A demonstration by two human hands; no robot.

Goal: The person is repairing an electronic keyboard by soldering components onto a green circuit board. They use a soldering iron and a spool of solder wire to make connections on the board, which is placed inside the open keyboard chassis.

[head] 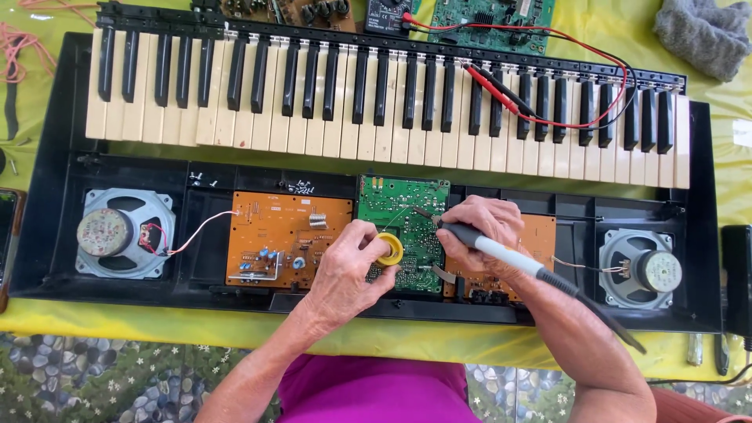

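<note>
Your left hand (345,270) is closed around a small yellow spool (389,249), pinching it between thumb and fingers just over the lower left part of the green circuit board (399,211). Your right hand (482,231) is wrapped around the soldering iron (501,254), a grey-handled tool with a black cord end running down past your forearm; its tip rests on the green circuit board near the upper middle.

The open black keyboard case (47,196) serves as the container here. Inside its lower bay you have, left to right: one round speaker (117,233) with a thin red and white wire, one orange circuit board (286,235), the green one, a second orange board (540,235) mostly hidden under your right hand, and a second speaker (642,270). That makes two speakers and three boards in the case. Above them lies the row of cream and black keys (313,102).

A red and a black test probe (493,86) rest across the keys to the right, their leads looping back to a dark meter (388,12) at the top edge. Another green board (489,19) sits beside the meter. A grey cloth (701,35) lies at the top right on the yellow surface (736,102).
</note>
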